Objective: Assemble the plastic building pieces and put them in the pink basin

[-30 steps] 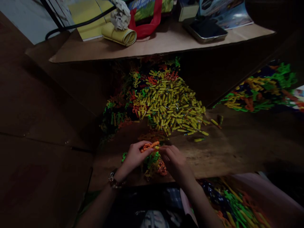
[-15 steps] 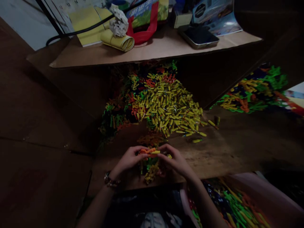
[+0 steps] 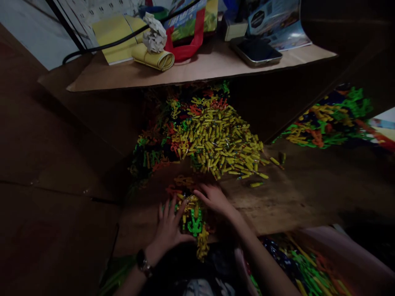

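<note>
My left hand [image 3: 169,226] lies flat with its fingers spread, against the left side of a small heap of coloured plastic pieces. Between my hands, a green figure-shaped piece [image 3: 195,224] and yellow pieces [image 3: 203,244] lie at the table's near edge. Over the far right side of this heap is my right hand [image 3: 214,199], palm down, fingers reaching left and apart; some fingertips are hidden. Orange pieces [image 3: 183,181] lie just beyond the fingers. A large pile of short yellow stick-like pieces [image 3: 222,139] spreads farther back.
A cardboard shelf [image 3: 210,72] overhangs the pile, carrying a dark flat case [image 3: 257,51], crumpled paper [image 3: 154,35] and a rolled yellow sheet [image 3: 152,57]. More coloured pieces lie right [image 3: 327,119] and in a pink-edged container [image 3: 308,263] near my right arm.
My hands were together holding an orange piece and a yellow piece. They have parted: the left moved down and left and spread out, the right moved slightly left over the heap.
</note>
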A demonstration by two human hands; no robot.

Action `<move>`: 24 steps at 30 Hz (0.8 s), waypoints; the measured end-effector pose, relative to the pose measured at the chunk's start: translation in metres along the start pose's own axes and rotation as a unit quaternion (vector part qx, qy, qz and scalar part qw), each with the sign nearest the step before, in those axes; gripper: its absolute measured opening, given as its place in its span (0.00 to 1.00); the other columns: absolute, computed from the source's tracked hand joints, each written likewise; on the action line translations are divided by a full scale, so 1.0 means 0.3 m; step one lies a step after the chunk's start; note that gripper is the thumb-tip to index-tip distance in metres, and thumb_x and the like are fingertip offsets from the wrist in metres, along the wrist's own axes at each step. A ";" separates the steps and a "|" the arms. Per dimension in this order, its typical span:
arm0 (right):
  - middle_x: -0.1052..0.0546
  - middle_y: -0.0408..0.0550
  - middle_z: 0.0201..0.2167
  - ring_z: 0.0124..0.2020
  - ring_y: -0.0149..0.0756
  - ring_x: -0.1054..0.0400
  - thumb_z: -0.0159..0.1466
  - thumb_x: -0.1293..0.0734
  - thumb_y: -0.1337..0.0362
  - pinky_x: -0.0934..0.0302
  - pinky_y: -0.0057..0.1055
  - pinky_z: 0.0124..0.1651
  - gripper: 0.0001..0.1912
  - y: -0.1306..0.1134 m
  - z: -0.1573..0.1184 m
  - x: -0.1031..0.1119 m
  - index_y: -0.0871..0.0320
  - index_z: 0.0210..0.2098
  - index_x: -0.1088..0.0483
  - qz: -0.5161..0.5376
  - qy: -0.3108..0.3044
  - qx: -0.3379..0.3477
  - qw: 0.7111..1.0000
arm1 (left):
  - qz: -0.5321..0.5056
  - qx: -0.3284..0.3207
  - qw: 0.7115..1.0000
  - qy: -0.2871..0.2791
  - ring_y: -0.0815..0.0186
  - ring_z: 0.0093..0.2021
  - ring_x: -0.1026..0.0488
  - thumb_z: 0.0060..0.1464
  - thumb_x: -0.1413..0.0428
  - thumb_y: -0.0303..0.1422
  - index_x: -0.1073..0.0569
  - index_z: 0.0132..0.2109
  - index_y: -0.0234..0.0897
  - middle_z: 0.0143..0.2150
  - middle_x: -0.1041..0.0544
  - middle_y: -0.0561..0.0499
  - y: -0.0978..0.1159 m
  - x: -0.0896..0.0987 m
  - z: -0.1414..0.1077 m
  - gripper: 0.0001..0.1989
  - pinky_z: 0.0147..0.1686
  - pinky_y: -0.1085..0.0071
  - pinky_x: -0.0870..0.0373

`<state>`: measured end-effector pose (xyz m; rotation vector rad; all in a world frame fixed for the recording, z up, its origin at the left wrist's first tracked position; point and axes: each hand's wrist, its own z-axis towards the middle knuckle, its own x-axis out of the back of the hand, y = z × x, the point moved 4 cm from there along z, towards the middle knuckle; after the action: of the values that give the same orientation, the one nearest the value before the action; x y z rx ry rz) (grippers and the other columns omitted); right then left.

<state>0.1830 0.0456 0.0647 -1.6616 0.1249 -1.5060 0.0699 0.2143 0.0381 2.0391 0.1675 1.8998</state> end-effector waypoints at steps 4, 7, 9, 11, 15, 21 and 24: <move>0.27 0.53 0.48 0.50 0.40 0.35 0.65 0.41 0.55 0.42 0.42 0.53 0.20 0.035 -0.072 0.036 0.57 0.52 0.34 -0.011 -0.020 0.009 1.000 | 0.032 -0.019 0.999 0.023 0.43 0.64 0.55 0.44 0.39 0.35 0.53 0.66 0.47 0.68 0.61 0.36 0.093 -0.036 -0.008 0.46 0.58 0.42 0.58; 0.28 0.52 0.50 0.54 0.40 0.38 0.65 0.41 0.57 0.43 0.43 0.55 0.19 0.076 -0.181 0.111 0.57 0.53 0.34 0.005 -0.010 0.007 1.000 | 0.007 -0.047 0.999 0.000 0.41 0.64 0.56 0.43 0.39 0.35 0.53 0.66 0.47 0.68 0.62 0.36 0.199 -0.075 -0.005 0.46 0.56 0.41 0.56; 0.29 0.53 0.52 0.56 0.41 0.39 0.65 0.41 0.56 0.44 0.44 0.57 0.19 0.108 -0.294 0.176 0.57 0.52 0.33 0.028 0.003 -0.027 0.999 | -0.016 -0.088 0.996 -0.025 0.37 0.64 0.57 0.42 0.38 0.38 0.54 0.66 0.48 0.68 0.63 0.35 0.299 -0.112 -0.010 0.47 0.55 0.38 0.57; 0.30 0.53 0.53 0.56 0.41 0.39 0.64 0.41 0.54 0.44 0.45 0.58 0.20 0.148 -0.441 0.246 0.57 0.51 0.32 0.042 0.015 -0.104 0.994 | -0.039 -0.158 0.985 -0.060 0.34 0.63 0.57 0.41 0.37 0.41 0.55 0.66 0.47 0.68 0.62 0.33 0.418 -0.155 -0.022 0.49 0.53 0.35 0.56; 0.25 0.53 0.48 0.52 0.45 0.33 0.60 0.40 0.48 0.41 0.45 0.56 0.22 0.223 -0.784 0.383 0.56 0.44 0.27 0.036 0.038 -0.288 0.956 | -0.096 -0.383 0.910 -0.126 0.40 0.62 0.50 0.50 0.44 0.48 0.55 0.66 0.44 0.67 0.54 0.35 0.651 -0.226 -0.068 0.42 0.53 0.41 0.47; 0.22 0.53 0.41 0.43 0.50 0.28 0.54 0.41 0.43 0.36 0.47 0.49 0.26 0.262 -1.059 0.495 0.56 0.38 0.26 -0.055 0.095 -0.431 0.895 | -0.131 -0.501 0.842 -0.154 0.55 0.57 0.39 0.61 0.55 0.32 0.38 0.57 0.41 0.58 0.34 0.43 0.725 -0.226 -0.115 0.17 0.53 0.56 0.40; 0.22 0.53 0.41 0.43 0.48 0.28 0.57 0.42 0.46 0.36 0.46 0.49 0.24 0.237 -0.999 0.488 0.57 0.39 0.27 -0.075 0.108 -0.415 0.900 | -0.123 -0.369 0.898 -0.207 0.58 0.49 0.33 0.59 0.52 0.30 0.36 0.54 0.37 0.49 0.28 0.42 0.623 -0.184 -0.102 0.16 0.47 0.61 0.35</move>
<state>-0.0006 -0.2398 0.0992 -2.1713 0.8860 -1.8983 0.0068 0.0278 0.0490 1.7120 -0.3405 1.0895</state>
